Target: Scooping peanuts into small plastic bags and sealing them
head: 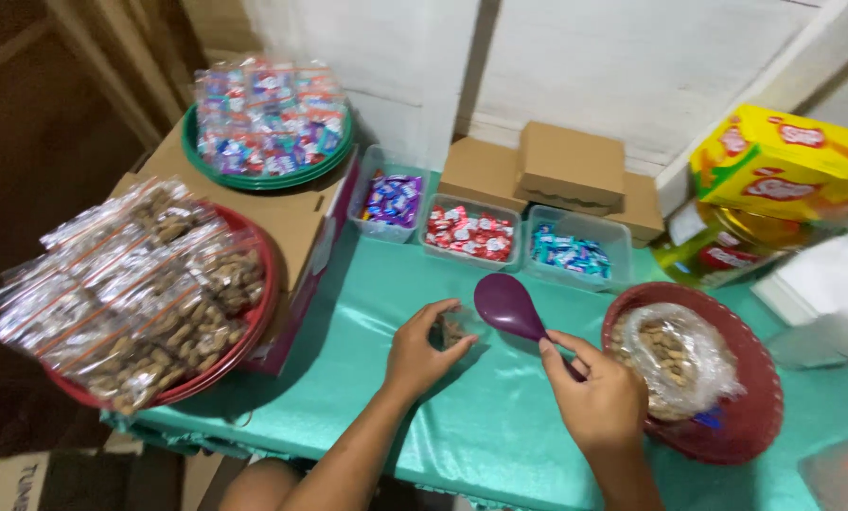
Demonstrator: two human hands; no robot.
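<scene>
While my left hand point(422, 352) pinches a small clear bag point(452, 330) with a few nuts in it at the centre of the frame, holding its mouth toward the scoop, my right hand point(599, 397) is closed around the handle of a purple scoop point(507, 305), its bowl just beside the bag so little can spill. Both hover over the table point(500, 416) with its teal cloth. At lower right a red basket point(755, 426) keeps the big bag of nuts point(675, 360) within reach of the scoop. At left a red tray point(254, 322) holds packets point(131, 284) that look already filled, I think. Farther up, three clear tubs point(471, 232) sort wrapped sweets by colour, and a green tray point(268, 180) at upper left holds candy packets.
</scene>
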